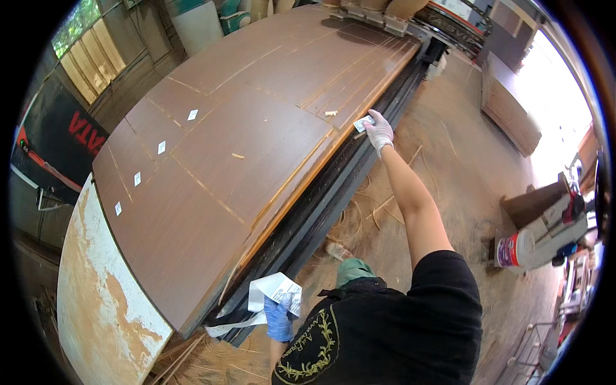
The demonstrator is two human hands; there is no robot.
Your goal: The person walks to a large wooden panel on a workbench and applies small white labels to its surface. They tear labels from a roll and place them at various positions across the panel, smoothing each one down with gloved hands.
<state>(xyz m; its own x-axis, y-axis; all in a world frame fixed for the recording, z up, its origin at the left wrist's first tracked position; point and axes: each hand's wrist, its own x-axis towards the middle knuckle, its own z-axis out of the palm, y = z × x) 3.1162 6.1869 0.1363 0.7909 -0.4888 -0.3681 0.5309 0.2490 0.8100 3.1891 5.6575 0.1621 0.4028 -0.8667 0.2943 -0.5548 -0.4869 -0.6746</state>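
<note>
A curling white paper strip of printed labels (274,287) is gripped in the blue-gloved left hand (278,319), its upper part folded over and its loose tail trailing to the left. A small, flat white printed label (362,124) sits between the fingers of the white-gloved right hand (379,131), tilted, at the long right edge of a large, flat brown panel (192,218). The panel lies face up, crossed by pale, straight cut lines that mark off rectangles. Four square white labels (162,147) lie well apart in a slanting row near its left edge.
</note>
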